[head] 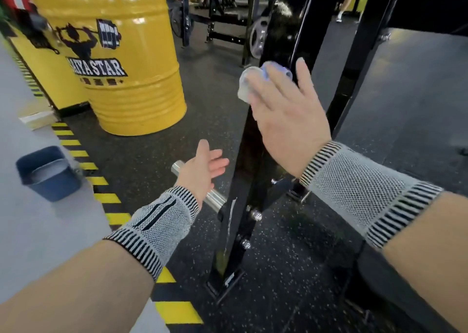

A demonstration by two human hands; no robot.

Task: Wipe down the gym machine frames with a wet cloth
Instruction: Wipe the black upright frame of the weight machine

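Observation:
A glossy black upright post (283,28) of the gym machine frame runs from the top centre down to a bolted foot (228,279) on the floor. My right hand (283,109) presses a pale blue and white cloth (247,84) flat against this post at mid height, fingers spread over the cloth. My left hand (202,170) hovers lower and to the left of the post, palm up, fingers relaxed, holding nothing. It partly covers a chrome peg (215,198) that sticks out from the post. Both wrists wear grey knitted bands.
A yellow drum (121,79) with a black logo stands at the left. A blue bucket (48,173) sits on the grey floor beside yellow-black hazard striping (106,196). More black frame bars (430,6) rise at the right; other machines and a person's legs show in the far background.

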